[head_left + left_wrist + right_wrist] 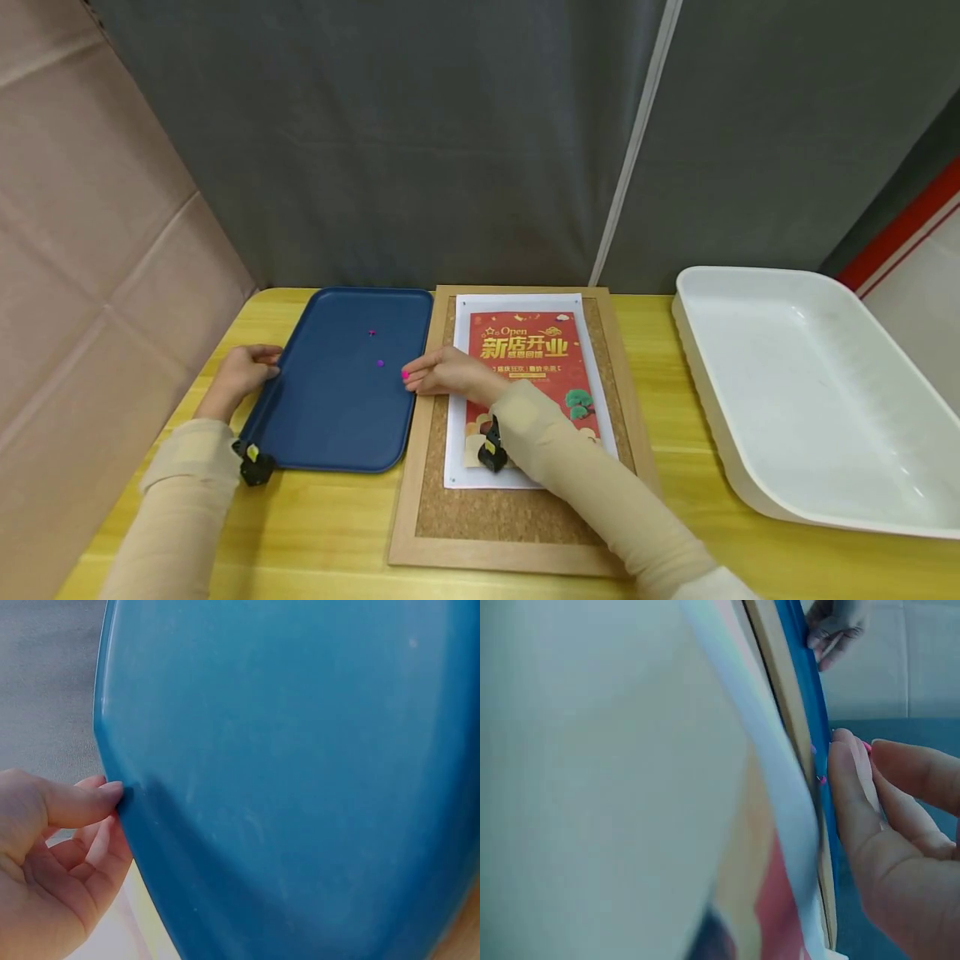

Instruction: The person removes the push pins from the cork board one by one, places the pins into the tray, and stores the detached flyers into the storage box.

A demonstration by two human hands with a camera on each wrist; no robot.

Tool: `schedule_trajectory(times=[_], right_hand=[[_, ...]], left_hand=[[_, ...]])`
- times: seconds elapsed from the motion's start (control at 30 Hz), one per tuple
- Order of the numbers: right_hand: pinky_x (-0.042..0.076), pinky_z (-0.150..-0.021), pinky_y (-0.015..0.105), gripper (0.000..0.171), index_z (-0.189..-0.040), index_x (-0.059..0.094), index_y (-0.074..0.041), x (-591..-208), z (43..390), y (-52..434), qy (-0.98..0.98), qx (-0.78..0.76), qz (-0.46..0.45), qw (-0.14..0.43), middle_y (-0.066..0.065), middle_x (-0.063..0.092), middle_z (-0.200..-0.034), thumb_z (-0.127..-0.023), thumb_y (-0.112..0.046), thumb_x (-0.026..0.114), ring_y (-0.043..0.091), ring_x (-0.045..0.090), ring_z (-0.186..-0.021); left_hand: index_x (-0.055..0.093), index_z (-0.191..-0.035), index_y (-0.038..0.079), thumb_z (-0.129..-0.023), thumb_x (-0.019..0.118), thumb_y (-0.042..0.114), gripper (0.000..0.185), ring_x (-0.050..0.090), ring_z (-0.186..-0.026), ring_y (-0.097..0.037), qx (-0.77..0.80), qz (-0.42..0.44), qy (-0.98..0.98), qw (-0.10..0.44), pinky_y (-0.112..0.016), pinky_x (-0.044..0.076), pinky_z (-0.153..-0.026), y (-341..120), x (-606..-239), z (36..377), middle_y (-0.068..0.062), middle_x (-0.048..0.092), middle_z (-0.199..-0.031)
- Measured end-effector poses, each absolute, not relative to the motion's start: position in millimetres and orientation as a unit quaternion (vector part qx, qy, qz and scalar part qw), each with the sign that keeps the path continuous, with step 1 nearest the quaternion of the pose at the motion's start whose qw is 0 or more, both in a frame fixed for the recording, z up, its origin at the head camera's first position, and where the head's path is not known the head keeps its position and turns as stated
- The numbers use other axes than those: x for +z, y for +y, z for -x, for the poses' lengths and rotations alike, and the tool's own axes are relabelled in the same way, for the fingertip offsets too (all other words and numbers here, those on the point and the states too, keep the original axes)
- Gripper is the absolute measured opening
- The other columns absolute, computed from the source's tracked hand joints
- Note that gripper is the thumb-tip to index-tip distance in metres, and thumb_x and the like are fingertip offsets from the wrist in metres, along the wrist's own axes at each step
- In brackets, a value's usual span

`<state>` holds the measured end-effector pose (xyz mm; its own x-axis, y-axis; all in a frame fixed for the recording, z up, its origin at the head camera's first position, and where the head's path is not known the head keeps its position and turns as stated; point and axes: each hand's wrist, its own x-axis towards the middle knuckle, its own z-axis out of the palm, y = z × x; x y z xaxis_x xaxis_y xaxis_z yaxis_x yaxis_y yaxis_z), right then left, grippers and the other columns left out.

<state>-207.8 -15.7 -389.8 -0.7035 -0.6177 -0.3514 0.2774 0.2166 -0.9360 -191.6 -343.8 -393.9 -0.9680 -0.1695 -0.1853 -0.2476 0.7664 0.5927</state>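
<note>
My left hand pinches the left rim of a dark blue tray, thumb on top and fingers underneath in the left wrist view. Two small purple-pink push pins lie in the tray. Between thumb and fingertips, my right hand pinches a bright pink push pin, near the tray's right edge. Below that hand is a framed cork board, bearing a white sheet and a red poster with gold lettering. Small pins show at the sheet's top corners. My right forearm hides the poster's lower part.
A deep white bin stands at the right of the wooden table. Grey curtain closes off the back, and a pinkish cloth wall runs along the left. The tray lies right beside the board's left edge.
</note>
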Motion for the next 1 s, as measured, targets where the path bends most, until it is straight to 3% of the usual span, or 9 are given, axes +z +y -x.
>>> schedule_trajectory(times=[0.37,0.67,1.0], right_hand=[[0.047,-0.101,0.035,0.038,-0.130,0.054,0.007,-395.1,200.8,-32.1,0.672,-0.628,0.111,0.377,0.024,0.059,-0.129,-0.092,0.005,0.051,0.031,0.058,-0.121],[0.050,-0.098,0.033,0.033,-0.126,0.057,0.009,-396.8,192.8,-47.9,0.668,-0.635,0.095,0.376,0.024,0.062,-0.126,-0.096,0.000,0.049,0.031,0.060,-0.119],[0.050,-0.098,0.034,0.033,-0.128,0.054,0.011,-398.4,188.7,-57.8,0.685,-0.622,0.081,0.371,0.024,0.061,-0.125,-0.098,-0.002,0.046,0.030,0.060,-0.119]], left_hand=[[0.042,-0.134,-0.016,-0.095,0.049,0.001,0.044,0.051,-0.114,-0.045,0.338,0.119,0.930,0.076,-0.047,0.048,-0.093,-344.5,-394.3,193.0,-0.038,0.047,-0.131],[0.043,-0.132,-0.017,-0.093,0.051,0.000,0.043,0.053,-0.109,-0.043,0.331,0.119,0.934,0.069,-0.035,0.049,-0.083,-342.3,-392.1,192.3,-0.037,0.050,-0.127],[0.043,-0.133,-0.016,-0.093,0.050,0.000,0.044,0.054,-0.108,-0.043,0.324,0.122,0.936,0.069,-0.039,0.049,-0.084,-340.9,-393.0,192.2,-0.037,0.050,-0.127]])
